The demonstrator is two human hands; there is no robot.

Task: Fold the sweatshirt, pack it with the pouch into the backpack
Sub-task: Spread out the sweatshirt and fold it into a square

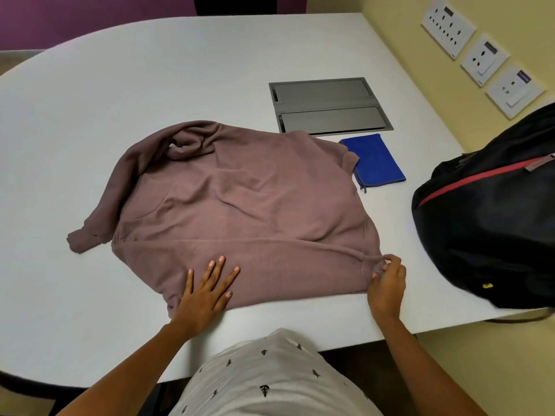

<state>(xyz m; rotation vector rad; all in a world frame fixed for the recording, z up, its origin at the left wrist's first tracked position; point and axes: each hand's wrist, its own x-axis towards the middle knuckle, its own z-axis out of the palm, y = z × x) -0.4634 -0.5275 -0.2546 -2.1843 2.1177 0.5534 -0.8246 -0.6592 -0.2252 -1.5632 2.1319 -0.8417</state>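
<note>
A mauve sweatshirt [240,199] lies spread on the white table [120,85], one sleeve trailing to the left. My left hand [207,289] presses flat on its near hem with the fingers straight and spread. At the sweatshirt's near right corner my right hand [387,280] pinches the fabric. A flat blue pouch [375,163] lies just right of the sweatshirt, its left edge tucked under the cloth. The black backpack [492,217] with a red stripe sits at the table's right edge.
A grey recessed cable hatch [327,106] is set in the table behind the pouch. Wall sockets [483,58] line the yellow wall at right. The table's near edge runs just below my hands.
</note>
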